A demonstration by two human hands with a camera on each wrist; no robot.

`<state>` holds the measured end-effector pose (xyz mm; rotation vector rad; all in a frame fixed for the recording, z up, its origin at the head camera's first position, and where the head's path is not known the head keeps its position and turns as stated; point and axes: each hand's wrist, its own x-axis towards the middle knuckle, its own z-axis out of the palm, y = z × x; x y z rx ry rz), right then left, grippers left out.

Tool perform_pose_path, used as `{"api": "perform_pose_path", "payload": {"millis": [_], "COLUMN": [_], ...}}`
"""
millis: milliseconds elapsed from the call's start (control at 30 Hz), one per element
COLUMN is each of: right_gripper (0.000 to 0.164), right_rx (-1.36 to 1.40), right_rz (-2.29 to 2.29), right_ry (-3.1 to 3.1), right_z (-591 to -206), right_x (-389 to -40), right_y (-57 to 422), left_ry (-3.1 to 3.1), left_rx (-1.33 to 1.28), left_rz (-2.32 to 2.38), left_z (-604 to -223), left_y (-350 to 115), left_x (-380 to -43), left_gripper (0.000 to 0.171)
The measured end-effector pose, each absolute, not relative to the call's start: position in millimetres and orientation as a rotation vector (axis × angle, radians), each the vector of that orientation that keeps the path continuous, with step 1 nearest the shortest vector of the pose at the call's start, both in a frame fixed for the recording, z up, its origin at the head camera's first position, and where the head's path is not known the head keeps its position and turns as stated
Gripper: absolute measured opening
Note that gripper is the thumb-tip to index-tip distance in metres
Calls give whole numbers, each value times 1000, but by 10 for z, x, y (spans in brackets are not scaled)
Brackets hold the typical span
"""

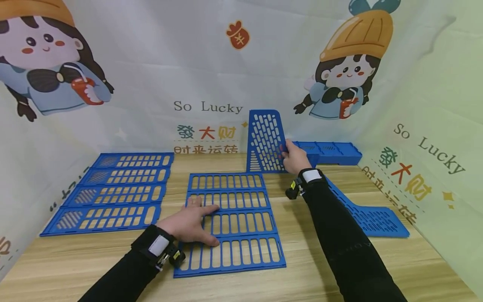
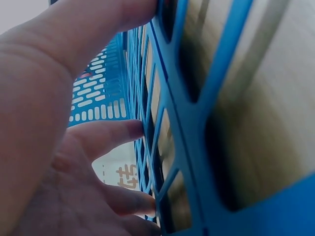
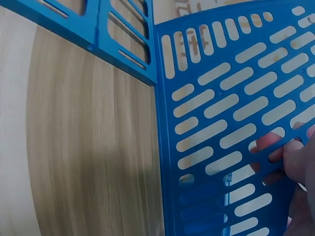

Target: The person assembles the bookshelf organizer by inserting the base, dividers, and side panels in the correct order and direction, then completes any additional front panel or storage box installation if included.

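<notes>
Printed cloth backdrop (image 1: 151, 63) behind a wood-grain tabletop (image 1: 302, 251): an upright perforated panel (image 1: 266, 141) at the slotted grid's (image 1: 241, 210) far right corner.
Its lower edge appears to touch the grid there and runs on past that corner. The right hand (image 1: 296, 159) pinches the panel's right side, thumb in front, fingertips behind; on the grid's left part, the left hand (image 1: 192, 224) rests with fingers spread and grips nothing. Good handling, I judge, means holding the panel plumb, its lower edge square to the grid's far edge, and pressing evenly so the grid does not skid. Left of the grid lies a four-row panel (image 1: 128, 184); beyond and right, a box-like piece (image 1: 336, 155); right, a flat angled panel (image 1: 377, 220).
</notes>
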<state>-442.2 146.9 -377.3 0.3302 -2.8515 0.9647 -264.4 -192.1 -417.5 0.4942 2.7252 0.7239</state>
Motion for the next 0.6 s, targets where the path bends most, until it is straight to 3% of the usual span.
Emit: {"api": "perform_pose_path", "payload": {"millis": [267,433,600], "right_gripper": [23,38,41], "right_rx": [398,309,187], "right_rz": [768,496,539], "right_ry": [-2908,-2980,-3032], "right_z": [-3706,-3647,-3683], "right_x": [-4387,-4386,-4363], "right_y": [1622,2063,2466], "left_ry": [2734,2741,2745], "left_rx": [468,472,458], "left_rz": [710,707,704], "left_z": [-4199,-4182,-4160], "left_y": [-1878,-1860,-1906], "left_x": [-2654,-2644,-2650], "left_gripper": [104,105,106]}}
